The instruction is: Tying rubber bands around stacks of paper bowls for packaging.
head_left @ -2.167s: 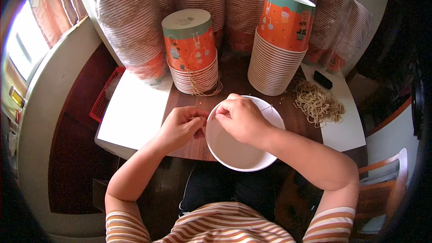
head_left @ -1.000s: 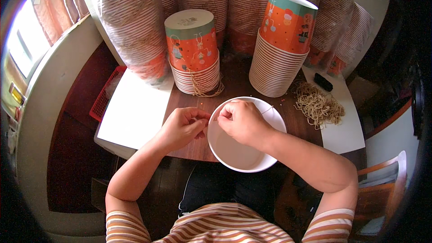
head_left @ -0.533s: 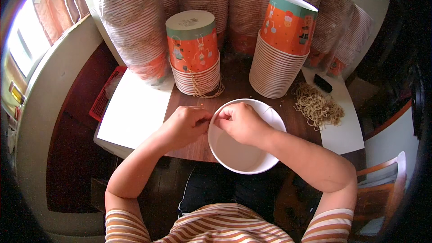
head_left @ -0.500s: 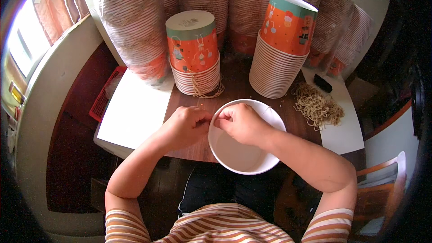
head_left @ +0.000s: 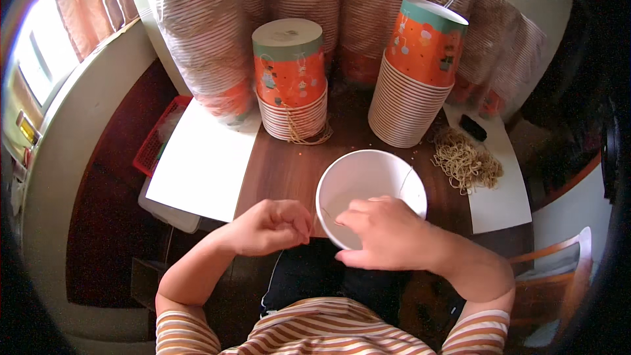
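Note:
A white paper bucket (head_left: 368,171) stands at the table's near edge with its mouth toward me. Over its near rim hovers my right hand (head_left: 391,233), thumb and fingers apart. A thin strand shows by its index fingertip, and another thin line runs near the bucket's right rim. My left hand (head_left: 276,229) is just left of the bucket, thumb and fingertips pressed together; whatever they hold, if anything, is too small to make out. Behind the bucket stand two stacks of upside-down orange and green paper buckets, the left stack (head_left: 290,79) with loose strings and the right stack (head_left: 420,59).
A heap of tan strings (head_left: 465,161) lies at the right, beside a small black object (head_left: 473,127). Tall plastic-wrapped stacks of buckets (head_left: 204,39) line the back. White sheets cover both sides of the brown table (head_left: 279,177). A red basket (head_left: 161,135) is at the left, a wooden chair (head_left: 559,269) at the right.
Both hands have drawn back toward me from the bucket's left rim. My right hand has come out of the bucket and spread its fingers. The view has shifted slightly.

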Tool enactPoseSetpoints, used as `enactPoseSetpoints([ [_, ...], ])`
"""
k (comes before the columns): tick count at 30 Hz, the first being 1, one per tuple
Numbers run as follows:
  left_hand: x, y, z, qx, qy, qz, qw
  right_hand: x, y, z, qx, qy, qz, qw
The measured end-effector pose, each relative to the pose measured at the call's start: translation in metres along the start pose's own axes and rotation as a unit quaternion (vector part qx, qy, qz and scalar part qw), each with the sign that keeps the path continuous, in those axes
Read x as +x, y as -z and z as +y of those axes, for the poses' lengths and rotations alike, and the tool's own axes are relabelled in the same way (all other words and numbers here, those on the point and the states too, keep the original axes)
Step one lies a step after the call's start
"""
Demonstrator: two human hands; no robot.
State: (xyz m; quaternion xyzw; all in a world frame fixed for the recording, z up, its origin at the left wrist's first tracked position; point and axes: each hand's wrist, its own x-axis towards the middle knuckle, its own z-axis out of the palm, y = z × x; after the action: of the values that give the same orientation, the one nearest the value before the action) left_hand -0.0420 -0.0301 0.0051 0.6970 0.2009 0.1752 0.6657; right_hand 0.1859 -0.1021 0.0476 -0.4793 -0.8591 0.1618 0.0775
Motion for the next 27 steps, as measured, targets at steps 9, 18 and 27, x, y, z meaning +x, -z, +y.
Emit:
enactPoseSetpoints([
  [9, -0.006, -0.020, 0.007, 0.057, -0.166, 0.080, 0.981, -0.010, 0.032, 0.026, 0.090, 0.013, 0.058, 0.994],
  [18, 0.023, -0.031, 0.000, -0.212, -0.092, 0.087, 0.969, 0.007, 0.047, 0.012, 0.200, 0.163, 0.151, 0.954],
  [27, 0.028, -0.035, -0.008, -0.232, -0.041, 0.129, 0.963, 0.044, 0.038, 0.006, 0.280, 0.118, 0.094, 0.948],
])
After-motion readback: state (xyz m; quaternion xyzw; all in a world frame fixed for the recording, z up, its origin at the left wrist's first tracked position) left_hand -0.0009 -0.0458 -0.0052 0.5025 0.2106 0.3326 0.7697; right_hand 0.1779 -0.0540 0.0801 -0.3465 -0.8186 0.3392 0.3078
